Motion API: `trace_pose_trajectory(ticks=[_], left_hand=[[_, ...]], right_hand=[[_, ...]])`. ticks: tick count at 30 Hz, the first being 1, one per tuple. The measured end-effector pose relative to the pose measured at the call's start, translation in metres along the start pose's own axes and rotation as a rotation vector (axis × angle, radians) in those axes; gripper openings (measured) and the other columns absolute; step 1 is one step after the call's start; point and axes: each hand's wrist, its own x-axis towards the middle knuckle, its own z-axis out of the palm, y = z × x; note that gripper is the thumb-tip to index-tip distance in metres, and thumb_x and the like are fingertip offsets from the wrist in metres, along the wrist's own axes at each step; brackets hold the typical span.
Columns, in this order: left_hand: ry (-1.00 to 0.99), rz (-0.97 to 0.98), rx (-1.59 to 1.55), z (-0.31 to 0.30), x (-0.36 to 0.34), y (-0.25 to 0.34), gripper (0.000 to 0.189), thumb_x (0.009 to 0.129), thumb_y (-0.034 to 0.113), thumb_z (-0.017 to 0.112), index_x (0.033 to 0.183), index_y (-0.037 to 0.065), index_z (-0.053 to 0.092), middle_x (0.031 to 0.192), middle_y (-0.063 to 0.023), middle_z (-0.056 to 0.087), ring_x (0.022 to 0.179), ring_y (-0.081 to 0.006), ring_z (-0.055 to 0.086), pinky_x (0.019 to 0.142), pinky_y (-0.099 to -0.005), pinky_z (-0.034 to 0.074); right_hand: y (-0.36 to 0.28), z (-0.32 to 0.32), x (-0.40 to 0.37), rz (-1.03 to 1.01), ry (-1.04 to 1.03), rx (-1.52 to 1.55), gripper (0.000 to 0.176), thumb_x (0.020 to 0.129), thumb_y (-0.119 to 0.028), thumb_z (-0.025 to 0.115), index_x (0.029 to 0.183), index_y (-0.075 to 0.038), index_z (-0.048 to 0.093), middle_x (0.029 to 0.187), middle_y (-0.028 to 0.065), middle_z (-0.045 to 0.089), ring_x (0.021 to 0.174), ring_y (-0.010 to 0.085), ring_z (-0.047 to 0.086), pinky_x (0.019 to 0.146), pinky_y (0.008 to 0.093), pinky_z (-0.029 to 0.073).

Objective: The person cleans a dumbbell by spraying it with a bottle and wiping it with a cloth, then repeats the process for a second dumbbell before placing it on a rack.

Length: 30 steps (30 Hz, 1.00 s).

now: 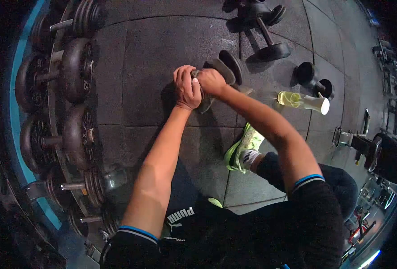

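Observation:
Both hands meet over a dark grey cloth (206,104) near the top centre. My left hand (187,87) has its fingers bent and pressed together, with some of the cloth beneath it. Beside it on the right, my right hand (210,81) is closed on a bunched part of the cloth. Directly behind the hands lies a dark dumbbell (231,65), partly covered by the cloth and my right hand. What the cloth wraps underneath is hidden.
Racked dumbbells (77,69) line the left side. Another dumbbell (274,51) and a smaller one (315,80) lie on the floor at the upper right. A spray bottle (302,102) with yellowish liquid lies near my green shoe (248,143). Gym equipment (364,145) stands far right.

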Motion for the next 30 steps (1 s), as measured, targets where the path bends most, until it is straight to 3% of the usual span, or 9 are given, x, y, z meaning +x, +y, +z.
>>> trace_pose_trajectory(ticks=[1,4,8,14,16,19,24,28,30], left_hand=[[-0.005,-0.004,0.003,0.000,0.002,-0.003,0.035,0.091,0.020,0.044,0.115,-0.001,0.058,0.114,-0.0200,0.061,0.108,-0.0388,0.055,0.103,-0.0486,0.037],[-0.031,-0.114,-0.037,-0.001,0.011,-0.013,0.035,0.094,0.021,0.043,0.117,0.000,0.058,0.116,-0.0204,0.062,0.110,-0.0390,0.055,0.102,-0.0482,0.037],[-0.078,-0.287,-0.014,-0.002,0.025,-0.022,0.033,0.096,0.020,0.044,0.117,-0.001,0.057,0.114,-0.0235,0.063,0.108,-0.0420,0.057,0.101,-0.0506,0.039],[-0.036,-0.206,-0.019,0.002,0.022,-0.030,0.034,0.094,0.020,0.045,0.114,-0.004,0.059,0.111,-0.0253,0.062,0.106,-0.0425,0.057,0.099,-0.0515,0.041],[-0.022,-0.112,-0.032,-0.001,0.014,-0.018,0.034,0.092,0.021,0.045,0.111,-0.004,0.060,0.109,-0.0243,0.061,0.105,-0.0420,0.057,0.099,-0.0515,0.041],[0.046,0.041,-0.018,0.001,0.005,-0.009,0.033,0.092,0.026,0.046,0.104,-0.002,0.060,0.107,-0.0207,0.061,0.103,-0.0390,0.056,0.098,-0.0486,0.040],[0.038,-0.011,-0.056,0.003,0.006,-0.017,0.027,0.089,0.023,0.048,0.100,0.000,0.058,0.105,-0.0196,0.060,0.101,-0.0385,0.055,0.098,-0.0481,0.040],[0.047,-0.013,-0.064,-0.005,0.010,-0.008,0.024,0.087,0.020,0.049,0.098,0.000,0.058,0.101,-0.0195,0.059,0.100,-0.0385,0.055,0.097,-0.0477,0.041],[0.066,0.002,-0.067,-0.002,0.007,-0.009,0.024,0.087,0.020,0.050,0.097,0.001,0.058,0.100,-0.0194,0.059,0.100,-0.0383,0.055,0.096,-0.0477,0.041]], right_hand=[[-0.003,0.007,-0.004,-0.066,0.223,0.119,0.022,0.084,-0.017,0.061,0.101,-0.005,0.068,0.093,0.0126,0.069,0.089,0.0336,0.066,0.081,0.0436,0.056],[-0.010,0.013,-0.001,-0.010,0.388,0.113,0.023,0.084,-0.015,0.061,0.104,-0.005,0.067,0.102,0.0138,0.068,0.099,0.0339,0.064,0.084,0.0437,0.056],[0.005,-0.023,0.033,0.072,-0.222,0.006,0.022,0.086,-0.019,0.062,0.095,-0.002,0.073,0.099,0.0189,0.074,0.097,0.0325,0.072,0.079,0.0437,0.057],[0.011,-0.057,0.061,-0.014,-0.588,0.020,0.027,0.092,-0.028,0.061,0.098,-0.006,0.076,0.103,0.0159,0.075,0.095,0.0336,0.073,0.080,0.0429,0.058],[0.038,-0.018,0.068,-0.187,-0.691,0.164,0.024,0.090,-0.027,0.064,0.098,-0.008,0.076,0.101,0.0132,0.076,0.092,0.0344,0.074,0.079,0.0420,0.058],[0.046,-0.019,0.064,-0.137,-0.841,0.092,0.020,0.089,-0.023,0.064,0.096,-0.008,0.075,0.098,0.0134,0.076,0.090,0.0340,0.074,0.076,0.0424,0.058],[0.031,-0.059,0.028,-0.043,-0.650,-0.263,0.014,0.086,-0.017,0.064,0.093,-0.008,0.074,0.093,0.0136,0.075,0.086,0.0334,0.074,0.072,0.0430,0.058],[0.044,-0.045,-0.014,-0.114,-0.141,-0.314,0.022,0.091,-0.020,0.059,0.107,-0.007,0.068,0.095,0.0146,0.072,0.094,0.0320,0.071,0.080,0.0416,0.057],[0.059,-0.031,-0.033,-0.181,-0.165,-0.446,0.032,0.092,-0.027,0.056,0.118,-0.011,0.068,0.108,0.0130,0.069,0.113,0.0285,0.062,0.096,0.0442,0.047]])
